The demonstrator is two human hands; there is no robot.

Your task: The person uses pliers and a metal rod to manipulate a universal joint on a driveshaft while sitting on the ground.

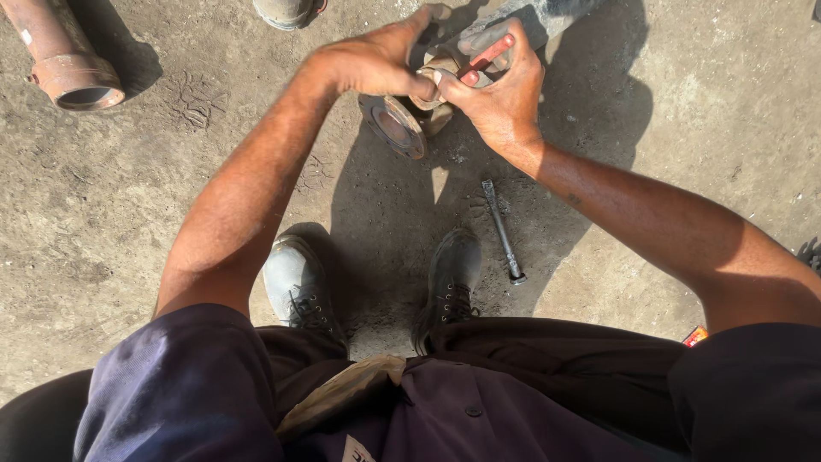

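Rust covers the open-ended pipe section [70,75] lying at the far left on the packed dirt ground [128,214]; its round mouth faces this way and only shadow shows inside it. Straight ahead of the person, both hands meet over a rusty flanged metal fitting [398,127], a round disc-like flange with a stubby body rising out of it, tilted on the ground just beyond the boots. The left hand [376,60] is curled over the top of the fitting, its fingers wrapped round the upper part and its thumb pressed against the body. The right hand [500,94] is closed in a grip on a slim red-handled tool [487,56], held slantwise with its working end set against the fitting where the two thumbs nearly touch. So the fitting sits directly under and between both hands, the flange sticking out below them toward the left boot [295,282]. The right boot [449,282] stands just beside a dark steel bar tool [503,233] lying loose on the dirt, well apart from either hand. Part of another person's shoe [286,12] shows at the top edge. A small orange object [695,335] peeks out by the right knee; what it is I cannot tell.
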